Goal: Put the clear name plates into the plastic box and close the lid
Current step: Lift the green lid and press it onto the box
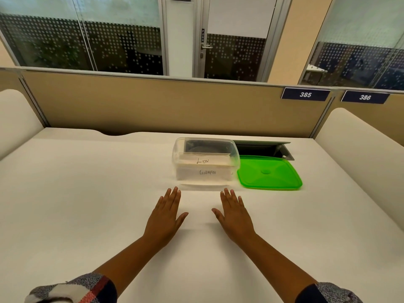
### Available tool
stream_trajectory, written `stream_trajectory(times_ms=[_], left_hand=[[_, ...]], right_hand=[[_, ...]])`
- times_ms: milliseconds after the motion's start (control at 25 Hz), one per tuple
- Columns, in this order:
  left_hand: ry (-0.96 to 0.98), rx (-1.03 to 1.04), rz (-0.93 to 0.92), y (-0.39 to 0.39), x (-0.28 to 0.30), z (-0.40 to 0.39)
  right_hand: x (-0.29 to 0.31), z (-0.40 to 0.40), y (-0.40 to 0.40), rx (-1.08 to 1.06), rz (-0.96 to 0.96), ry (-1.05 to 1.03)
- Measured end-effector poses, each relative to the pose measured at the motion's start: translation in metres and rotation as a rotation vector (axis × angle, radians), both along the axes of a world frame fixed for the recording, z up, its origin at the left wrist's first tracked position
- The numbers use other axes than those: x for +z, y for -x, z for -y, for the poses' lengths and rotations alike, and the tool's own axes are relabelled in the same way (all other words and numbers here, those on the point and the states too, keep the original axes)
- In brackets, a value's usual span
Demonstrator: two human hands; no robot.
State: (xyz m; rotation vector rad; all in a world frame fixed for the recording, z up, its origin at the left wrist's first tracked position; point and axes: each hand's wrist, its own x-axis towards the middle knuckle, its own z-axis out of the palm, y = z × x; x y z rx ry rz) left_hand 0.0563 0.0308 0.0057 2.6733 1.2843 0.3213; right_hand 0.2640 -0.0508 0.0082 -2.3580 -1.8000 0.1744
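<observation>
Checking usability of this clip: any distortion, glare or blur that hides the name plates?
Head view: wide-angle bending at the edges; even light, soft shadows under the hands; box centre sharp, "LION" and "GIRAFEE" legible; the clear plate in front of it nearly vanishes against the white table.

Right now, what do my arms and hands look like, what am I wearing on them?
Both hands, left hand and right hand, are bare: no gloves, rings or watch visible. The forearms are bare too. Pushed-up sleeves show at the bottom corners: the left sleeve a speckled grey-navy plaid with white and red patches, the right sleeve dark navy and speckled grey.
</observation>
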Motion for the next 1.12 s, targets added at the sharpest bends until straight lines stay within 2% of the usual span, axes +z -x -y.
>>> stream_trajectory(times_ms=[200,320,560,760,960,1120], left_hand=[[0.051,-0.017,-0.01,0.009,-0.014,0.013],[0.081,-0.02,0.001,0.01,-0.023,0.015],[0.131,0.125,-0.002,0.017,-0.04,0.012],[0.134,0.126,-0.019,0.017,-0.041,0.014],[0.128,0.13,-0.023,0.018,-0.043,0.013],[0.119,0.136,-0.02,0.018,-0.047,0.012]], right_hand=[[-0.029,0.014,0.003,0.017,-0.024,0.098],[-0.038,0.021,0.001,0.007,-0.052,0.088],[-0.044,0.025,-0.001,0.022,-0.006,0.104],[-0.046,0.027,-0.002,0.037,0.013,0.093],[-0.046,0.026,-0.004,0.004,-0.063,0.019],[-0.036,0.018,-0.023,-0.063,-0.15,-0.119]])
